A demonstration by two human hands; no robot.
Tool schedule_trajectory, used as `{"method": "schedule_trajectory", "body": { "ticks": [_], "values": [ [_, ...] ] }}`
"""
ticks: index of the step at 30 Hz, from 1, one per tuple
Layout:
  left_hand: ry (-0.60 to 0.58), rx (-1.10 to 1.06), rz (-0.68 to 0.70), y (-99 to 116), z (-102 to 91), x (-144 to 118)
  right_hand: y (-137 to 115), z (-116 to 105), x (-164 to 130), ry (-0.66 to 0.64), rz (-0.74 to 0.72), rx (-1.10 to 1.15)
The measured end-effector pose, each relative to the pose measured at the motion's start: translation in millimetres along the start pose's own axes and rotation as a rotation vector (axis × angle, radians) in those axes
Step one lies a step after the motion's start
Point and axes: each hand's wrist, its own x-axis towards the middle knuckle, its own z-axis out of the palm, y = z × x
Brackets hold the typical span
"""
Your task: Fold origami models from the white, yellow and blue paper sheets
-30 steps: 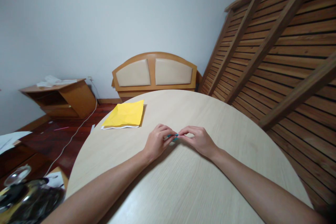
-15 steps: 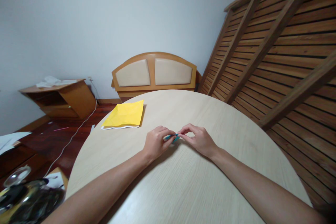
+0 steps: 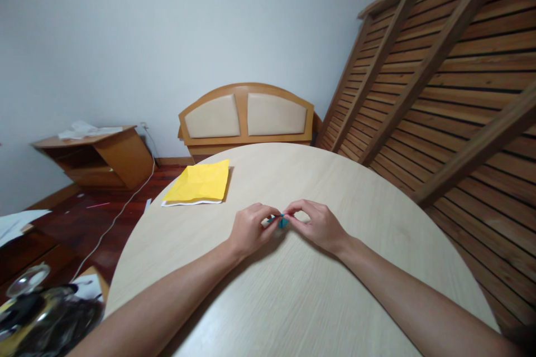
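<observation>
— Well, did anything move between the earlier looks and this one?

— Barely. Both hands stayed in the middle of the round pale wood-grain bench (image 3: 293, 290), fingertips meeting over the small folded piece of teal-blue paper (image 3: 283, 221). The left hand (image 3: 250, 227) was pinched on the piece's left end, the right hand (image 3: 317, 224) on its right end, wrists resting on the bench.

— So what differed?

— The paper. A second before, it showed as a thin flat sliver between the fingertips. At this moment it showed as a slightly taller, more wedge-like bit of blue, turned up a little, and the right hand's fingers had arched higher over it. I judged that a small fold or crease was being worked, with the piece held just above the bench top rather than lying flat on it; whether it touched the surface I could not tell.

— And the rest?

— Unchanged. The flat sheet of yellow paper with a white edge (image 3: 200, 182) lay at the far left rim of the bench, well apart from both hands, untouched. Behind the bench stood the wooden headboard with two beige padded panels (image 3: 247, 114).
</observation>
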Motion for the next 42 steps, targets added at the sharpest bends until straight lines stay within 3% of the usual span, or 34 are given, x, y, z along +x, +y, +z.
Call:
{"method": "schedule_trajectory", "body": {
  "ticks": [13, 25, 39, 42],
  "values": [
    [0.000, -0.031, 0.016, 2.8, -1.2, 0.7, 0.2, 0.2, 0.5, -0.029, -0.048, 0.001],
    [0.007, -0.058, 0.102, 1.1, 0.0, 0.7, 2.4, -0.7, 2.8, -0.152, -0.102, -0.014],
    [0.009, -0.048, 0.083, -1.1, -3.4, 0.8, 7.6, -5.6, -0.2, -0.072, 0.127, 0.070],
    [0.005, -0.042, 0.082, -0.7, -3.5, 0.7, 9.7, -5.3, 0.2, -0.084, 0.103, 0.061]
  ]
}}
